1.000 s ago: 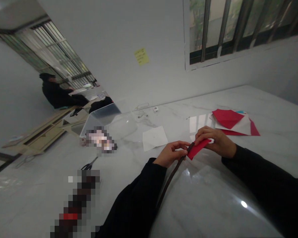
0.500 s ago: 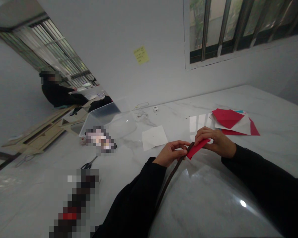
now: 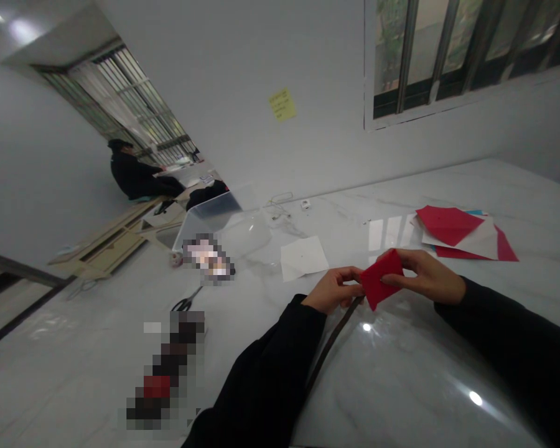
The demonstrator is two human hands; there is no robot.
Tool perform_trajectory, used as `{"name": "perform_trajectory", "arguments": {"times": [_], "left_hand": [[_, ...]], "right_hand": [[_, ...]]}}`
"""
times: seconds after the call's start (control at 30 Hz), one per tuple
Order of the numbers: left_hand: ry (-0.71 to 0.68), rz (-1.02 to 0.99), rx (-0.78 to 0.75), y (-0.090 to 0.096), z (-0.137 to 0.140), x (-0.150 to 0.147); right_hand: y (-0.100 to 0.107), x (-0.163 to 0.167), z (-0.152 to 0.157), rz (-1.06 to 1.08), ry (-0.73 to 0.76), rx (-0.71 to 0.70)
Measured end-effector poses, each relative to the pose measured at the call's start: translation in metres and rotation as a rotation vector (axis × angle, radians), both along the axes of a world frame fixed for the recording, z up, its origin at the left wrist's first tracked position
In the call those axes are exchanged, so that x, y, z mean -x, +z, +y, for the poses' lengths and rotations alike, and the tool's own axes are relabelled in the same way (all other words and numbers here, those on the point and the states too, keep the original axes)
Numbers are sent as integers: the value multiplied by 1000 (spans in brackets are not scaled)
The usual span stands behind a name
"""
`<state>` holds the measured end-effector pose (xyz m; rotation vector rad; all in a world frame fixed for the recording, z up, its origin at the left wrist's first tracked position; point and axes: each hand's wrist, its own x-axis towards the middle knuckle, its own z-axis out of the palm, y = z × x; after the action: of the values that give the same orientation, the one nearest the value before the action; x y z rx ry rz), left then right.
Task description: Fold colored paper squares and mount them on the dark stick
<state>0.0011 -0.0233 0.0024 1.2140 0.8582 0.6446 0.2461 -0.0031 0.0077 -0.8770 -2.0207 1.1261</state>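
My left hand [image 3: 335, 289] is closed, pinching the upper end of a long dark brown strip [image 3: 331, 343] and reaching the left edge of a small folded red paper [image 3: 381, 277]. The strip bends down toward my left sleeve, and its tip is hidden behind the paper. My right hand [image 3: 429, 274] grips the red paper from the right, thumb flat on its front and fingers behind. A white paper square [image 3: 303, 258] lies beyond my left hand. Red and white sheets [image 3: 450, 224] are stacked loosely past my right hand.
Scissors [image 3: 185, 302] lie on the marble table [image 3: 242, 339] at the left, between two blurred-out items. Behind them stands a clear plastic box [image 3: 208, 216]. A cable and a small white plug [image 3: 305, 204] are near the wall. A person in black [image 3: 133, 171] sits far left.
The red paper has turned so that its broad face shows, and it now covers the strip's tip. My right thumb has come onto its front. The view has shifted slightly left.
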Motion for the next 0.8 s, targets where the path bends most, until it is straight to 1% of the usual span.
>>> {"name": "perform_trajectory", "arguments": {"times": [0.2,0.37,0.43,0.53,0.6,0.7,0.8], "left_hand": [[16,-45,35,-1,-2,-3],[26,-113,102,-8,-2,-5],[18,-120,124,-12,1,-4],[6,-121,141,-15,4,0],[-6,-113,143,-16,5,3],[-19,-92,141,-16,5,5],[11,-116,154,-18,5,5]], "right_hand": [[-4,-1,2,-11,59,101],[-5,-2,4,14,90,174],[-7,-3,6,29,71,212],[-10,-8,12,50,0,264],[-10,-12,16,52,-51,267],[-11,-16,20,37,-73,251],[-18,-17,26,96,-100,232]]}}
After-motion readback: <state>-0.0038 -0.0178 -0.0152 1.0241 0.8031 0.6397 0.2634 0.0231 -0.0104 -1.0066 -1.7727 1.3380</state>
